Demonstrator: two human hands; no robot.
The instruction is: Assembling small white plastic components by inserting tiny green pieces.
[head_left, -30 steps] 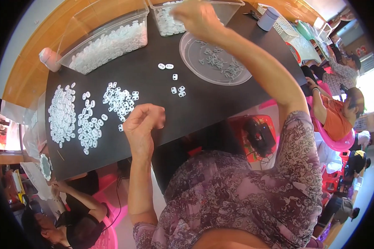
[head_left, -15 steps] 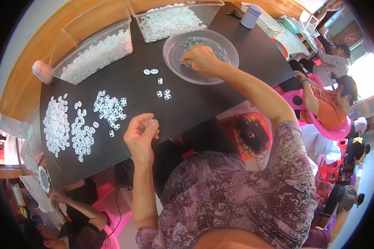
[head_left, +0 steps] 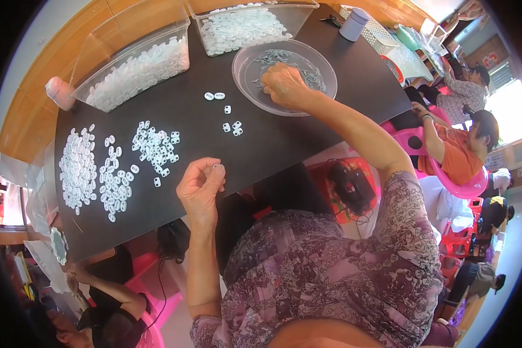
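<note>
At the near edge of the table, my left hand (head_left: 202, 187) is closed in a pinch on a small white plastic piece (head_left: 217, 166), mostly hidden by the fingertips. My right hand (head_left: 285, 86) reaches into a round clear plastic tray (head_left: 238, 82), its fingers curled down together near the bottom. Thin, short greyish strips (head_left: 272, 57) lie scattered in that tray. Whatever the right fingertips grip is hidden. Left of my left hand lie a pile of small white pieces with holes (head_left: 155, 144) and two groups of white oval pieces (head_left: 116, 184), (head_left: 78, 168).
Two clear bins (head_left: 136, 72), (head_left: 240, 26) full of white pieces stand at the back. A few loose pieces (head_left: 236, 129) lie mid-table. A pink bottle (head_left: 59, 93) and a lavender cup (head_left: 354, 24) stand at the far corners. Other people sit to the left and right.
The view has shifted slightly. My right hand stays in the round tray, its fingers now more tucked down. My left hand keeps its pinch at the table edge.
</note>
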